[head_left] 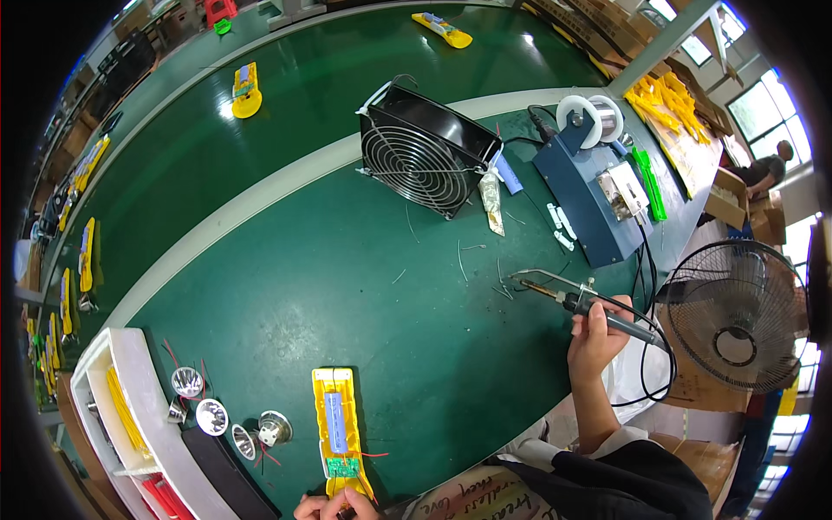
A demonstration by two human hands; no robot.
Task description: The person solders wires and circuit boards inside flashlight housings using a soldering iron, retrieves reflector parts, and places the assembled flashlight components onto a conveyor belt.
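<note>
In my right hand (598, 336) is a soldering iron (607, 315) with a thin metal feed tube (555, 278) along it. The fingers wrap its dark handle, and the tip points left, above the green bench. My left hand (336, 504), at the lower edge, has its fingers closed at the near end of a yellow flashlight housing (322, 407). This half shell lies open side up, holding a blue cylindrical battery (335, 423) and a small green circuit board (342, 468). A red wire (374, 454) sticks out to its right. The lower fingers are cut off by the frame.
Several reflector cups (211, 417) lie left of the housing, beside a white bin (130, 390) of yellow and red wires. A black box fan (425, 147), blue solder feeder (589, 195) and round fan (735, 316) stand beyond. More housings (246, 91) sit on the green conveyor (329, 69).
</note>
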